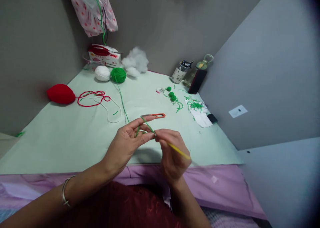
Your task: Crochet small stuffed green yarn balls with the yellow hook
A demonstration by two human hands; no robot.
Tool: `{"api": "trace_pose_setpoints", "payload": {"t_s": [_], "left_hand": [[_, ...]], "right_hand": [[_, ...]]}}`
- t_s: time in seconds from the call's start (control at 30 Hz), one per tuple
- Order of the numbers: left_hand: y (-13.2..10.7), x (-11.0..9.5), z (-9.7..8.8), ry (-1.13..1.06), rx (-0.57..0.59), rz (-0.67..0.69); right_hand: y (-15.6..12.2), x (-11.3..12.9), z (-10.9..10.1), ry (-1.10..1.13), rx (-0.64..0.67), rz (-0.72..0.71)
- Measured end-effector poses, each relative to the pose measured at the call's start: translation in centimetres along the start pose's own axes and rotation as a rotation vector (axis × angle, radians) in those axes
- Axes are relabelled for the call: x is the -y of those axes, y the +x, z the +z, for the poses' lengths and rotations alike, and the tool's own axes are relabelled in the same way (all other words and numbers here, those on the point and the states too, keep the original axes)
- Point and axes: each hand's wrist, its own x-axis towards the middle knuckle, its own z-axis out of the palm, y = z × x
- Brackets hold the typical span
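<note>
My left hand [128,142] pinches a strand of green yarn [147,124] between thumb and fingers, just above the table's near edge. The strand runs back across the table to a green yarn ball [118,75]. My right hand [172,151] is closed on a yellow crochet hook [178,150], whose tip meets the yarn at my left fingertips. Orange-handled snips [155,115] lie on the table just behind both hands.
On the pale green table [62,134] lie a red yarn ball [60,94] with loose red strand, a white yarn ball [102,73], white stuffing [136,61], small green crocheted pieces [172,95], green scraps on white paper [198,112], bottles [180,72] and a box [105,56].
</note>
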Motion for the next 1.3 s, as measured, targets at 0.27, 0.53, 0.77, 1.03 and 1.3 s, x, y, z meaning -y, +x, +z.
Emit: {"api": "trace_pose_setpoints", "payload": {"t_s": [0.27,0.53,0.77,1.03,1.3], "left_hand": [[0.5,-1.1,-0.2,-0.235,0.011,-0.271],[0.1,-0.5,-0.1,-0.025,0.037,-0.068],[0.0,-0.8,-0.6,0.121,0.009,-0.034],[-0.3,-1.3,-0.6,0.321,-0.024,0.064],[-0.3,-1.2,0.1,0.087,-0.019,-0.052]], "right_hand": [[0.7,-0.1,-0.6,0.169,-0.129,0.166],[0.9,-0.2,0.0,0.429,-0.049,0.339],[1.2,-0.4,-0.4,0.609,-0.073,0.426],[0.8,0.3,-1.1,0.299,-0.015,0.204],[-0.5,-0.2,-0.5,-0.294,0.05,-0.226]]}}
